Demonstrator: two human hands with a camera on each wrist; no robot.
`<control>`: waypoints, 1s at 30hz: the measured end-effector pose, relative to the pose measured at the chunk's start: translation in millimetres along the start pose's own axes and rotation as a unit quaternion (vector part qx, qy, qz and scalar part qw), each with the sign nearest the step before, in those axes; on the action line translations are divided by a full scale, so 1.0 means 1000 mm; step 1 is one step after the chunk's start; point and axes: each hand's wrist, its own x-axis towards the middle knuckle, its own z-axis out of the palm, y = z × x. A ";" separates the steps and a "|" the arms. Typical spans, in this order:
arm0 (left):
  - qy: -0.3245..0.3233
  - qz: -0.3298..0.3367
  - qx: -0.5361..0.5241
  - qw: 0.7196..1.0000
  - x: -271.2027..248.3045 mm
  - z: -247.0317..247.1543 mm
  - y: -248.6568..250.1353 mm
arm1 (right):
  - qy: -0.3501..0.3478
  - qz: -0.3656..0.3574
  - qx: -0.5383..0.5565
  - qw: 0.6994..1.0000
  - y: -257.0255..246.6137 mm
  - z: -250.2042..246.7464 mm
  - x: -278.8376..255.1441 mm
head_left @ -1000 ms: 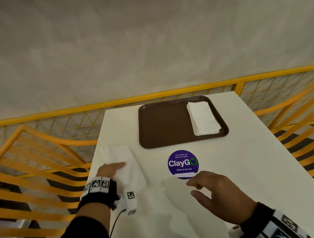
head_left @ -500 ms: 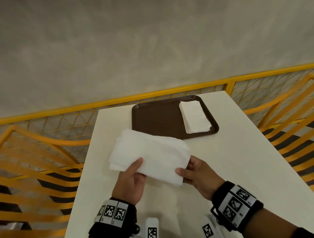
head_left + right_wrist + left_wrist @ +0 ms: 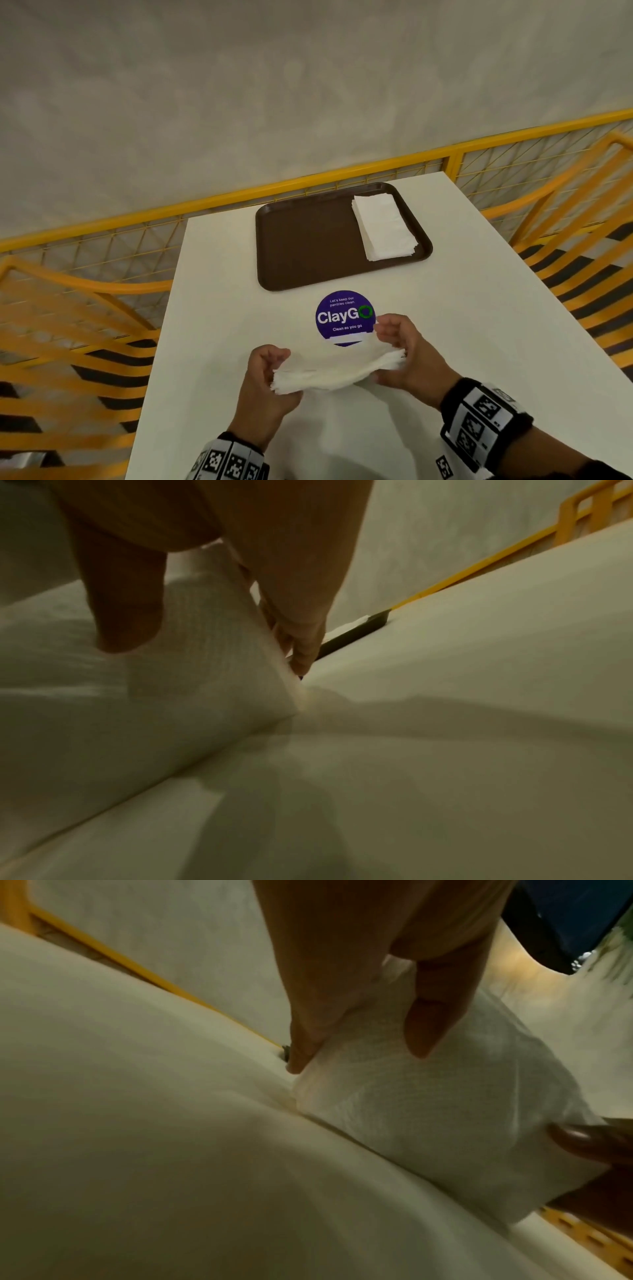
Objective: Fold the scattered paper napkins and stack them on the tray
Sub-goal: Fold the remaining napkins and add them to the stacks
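Hands come first, low over the near part of the white surface (image 3: 462,325): the left hand (image 3: 265,380) and the right hand (image 3: 407,356) each pinch one end of a bundle of paper napkins (image 3: 337,368), thumbs on top and fingers curled underneath, so the bundle sags a little in the middle and rests on or just above the surface. Its layered edges fan out at both ends, so the fold looks half made and not yet squared. Just beyond the right hand lies a round purple sticker (image 3: 344,317), partly covered by the bundle. Farther off sits the brown tray (image 3: 308,246), with a neat stack of folded napkins (image 3: 383,228) along its right side, which suggests much of the job is already finished. No other loose napkins show, so this bundle may be the last. What remains, by my reading, is to press the fold flat and carry it to the tray. The tray's left half is bare, and the path to it crosses only the sticker. A yellow railing (image 3: 239,197) runs close behind the surface's far edge and down both sides.
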 end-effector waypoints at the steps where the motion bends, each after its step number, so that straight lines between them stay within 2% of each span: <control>1: 0.011 -0.001 -0.011 1.000 0.001 0.003 -0.002 | 0.006 0.003 0.007 1.000 0.001 0.002 0.001; 9: 0.059 0.036 -0.068 0.995 0.015 0.015 0.008 | 0.070 -0.010 0.035 0.997 -0.009 0.006 0.012; 18: 0.011 0.015 -0.078 0.997 0.018 0.020 0.013 | 0.071 0.004 0.050 0.996 -0.009 0.005 0.013; 22: 0.027 0.027 -0.050 0.998 0.023 0.013 0.011 | 0.072 -0.004 0.052 0.996 -0.010 0.002 0.014; 26: 0.005 -0.001 -0.048 0.999 0.020 0.015 0.014 | 0.072 0.006 0.038 0.997 -0.009 -0.002 0.013; 30: 0.019 0.026 -0.040 0.999 0.020 0.020 0.019 | 0.081 -0.002 0.000 0.997 -0.013 0.006 0.012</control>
